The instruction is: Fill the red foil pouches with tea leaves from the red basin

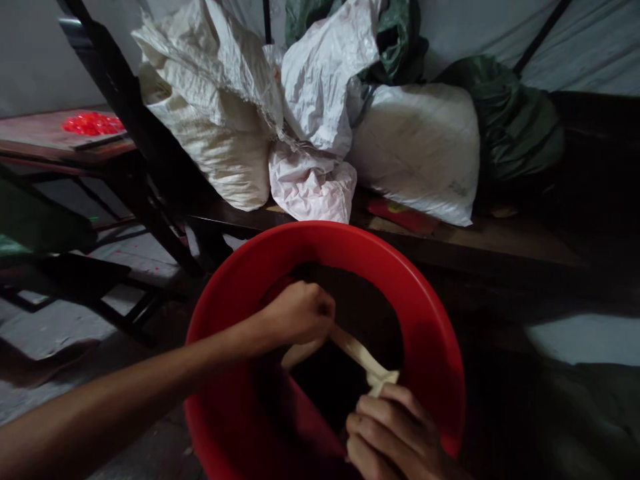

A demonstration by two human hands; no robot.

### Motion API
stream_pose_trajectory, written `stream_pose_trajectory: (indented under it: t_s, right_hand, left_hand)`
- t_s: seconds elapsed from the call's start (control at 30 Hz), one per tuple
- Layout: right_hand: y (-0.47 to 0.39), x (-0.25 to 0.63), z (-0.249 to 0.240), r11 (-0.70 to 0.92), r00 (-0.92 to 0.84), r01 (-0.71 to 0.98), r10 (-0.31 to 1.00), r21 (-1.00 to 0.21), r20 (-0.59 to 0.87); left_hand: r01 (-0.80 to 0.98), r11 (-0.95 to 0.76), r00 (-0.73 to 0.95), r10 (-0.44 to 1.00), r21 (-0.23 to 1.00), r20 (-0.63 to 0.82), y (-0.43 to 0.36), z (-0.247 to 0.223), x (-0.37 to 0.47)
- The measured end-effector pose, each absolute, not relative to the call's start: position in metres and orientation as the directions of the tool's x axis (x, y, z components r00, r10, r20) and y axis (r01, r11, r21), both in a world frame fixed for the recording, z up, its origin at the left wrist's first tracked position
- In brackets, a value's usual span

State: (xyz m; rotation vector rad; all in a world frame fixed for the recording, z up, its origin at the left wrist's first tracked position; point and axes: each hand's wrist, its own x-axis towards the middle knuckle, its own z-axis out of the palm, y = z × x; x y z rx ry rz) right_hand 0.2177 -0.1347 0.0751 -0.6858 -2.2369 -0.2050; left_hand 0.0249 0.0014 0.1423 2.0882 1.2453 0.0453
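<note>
Both of my hands are over a large red tub (430, 300) with dark contents that I cannot make out. A pale cream cloth-like strip (356, 348) stretches between them, with a bunched end beside my right hand. My left hand (303, 312) is closed in a fist around the strip, and a further length of it shows below the wrist. Near the tub's front right side, my right hand (393, 437) has its fingers curled on the strip's bunched end. A dark red flat piece (310, 413) slants inside the tub, below the hands.
Behind the tub, a low wooden bench (530, 243) bears a cream woven sack (220, 147), a white sack (325, 87), a full white bag (420, 147) and a dark green bag (520, 120). Red shiny pieces (93, 123) lie on a table at left. A person's foot (50, 363) shows below.
</note>
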Motion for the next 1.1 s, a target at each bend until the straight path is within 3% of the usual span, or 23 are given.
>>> stream_pose_trajectory:
  t_s: [0.1, 0.27, 0.47, 0.57, 0.83, 1.1]
  right_hand:
    - [-0.142, 0.218, 0.083, 0.861, -0.58, 0.492, 0.434, -0.128, 0.689]
    - [-0.142, 0.219, 0.089, 0.841, -0.57, 0.495, 0.503, -0.218, 0.649]
    - [-0.135, 0.214, 0.09, 0.843, -0.61, 0.497, 0.509, -0.207, 0.608]
    - [-0.132, 0.212, 0.093, 0.825, -0.647, 0.539, 0.535, -0.169, 0.544]
    - [-0.133, 0.22, 0.111, 0.826, -0.755, 0.517, 0.563, -0.225, 0.335]
    - [-0.135, 0.221, 0.109, 0.815, -0.717, 0.504, 0.579, -0.287, 0.387]
  left_hand:
    - [0.812, -0.417, 0.492, 0.865, 0.409, -0.094, 0.003, 0.141, 0.019]
    - [0.788, -0.533, 0.57, 0.821, 0.308, -0.039, -0.007, 0.137, 0.013]
    - [0.795, -0.526, 0.565, 0.823, 0.303, -0.054, -0.011, 0.138, 0.009]
    - [0.795, -0.529, 0.57, 0.819, 0.298, -0.067, -0.011, 0.139, 0.009]
    - [0.778, -0.581, 0.607, 0.794, 0.241, -0.045, -0.012, 0.138, 0.008]
    - [0.751, -0.549, 0.588, 0.809, 0.368, 0.006, -0.013, 0.129, 0.005]
